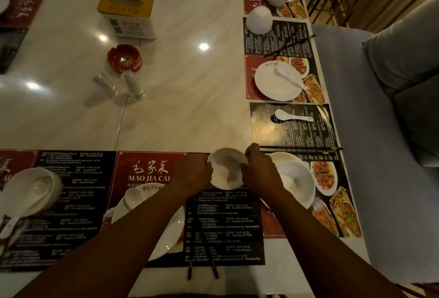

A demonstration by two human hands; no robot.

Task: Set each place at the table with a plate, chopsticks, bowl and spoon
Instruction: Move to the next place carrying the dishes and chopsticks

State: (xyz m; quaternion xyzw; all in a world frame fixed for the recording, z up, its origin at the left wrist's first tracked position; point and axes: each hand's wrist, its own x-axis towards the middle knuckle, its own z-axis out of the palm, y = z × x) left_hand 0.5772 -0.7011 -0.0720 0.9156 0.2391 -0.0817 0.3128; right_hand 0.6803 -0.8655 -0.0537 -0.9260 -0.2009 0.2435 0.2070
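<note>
Small round glossy white ceramic bowl, lower centre, gripped at opposite rims by left hand, right hand; pale marbled worktop beyond.

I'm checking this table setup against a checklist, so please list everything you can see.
small bowl: one, white, over the near placemat
other bowls: at least four, white, near left, right of the small bowl, two far right
plates: at least five, white, on placemats
spoons: at least four, white, on two plates, in the near-left bowl, on a right placemat
chopsticks: three pairs, dark, two right, one near edge
placemats: several, red and black, table edges
tissue box: one, yellow-topped, far centre
ashtray: one, red, centre
clear holders: two, beside the ashtray
table: pale marble
seat: one, grey, right
left hand, right hand: fingers grip the small bowl's rim
</note>
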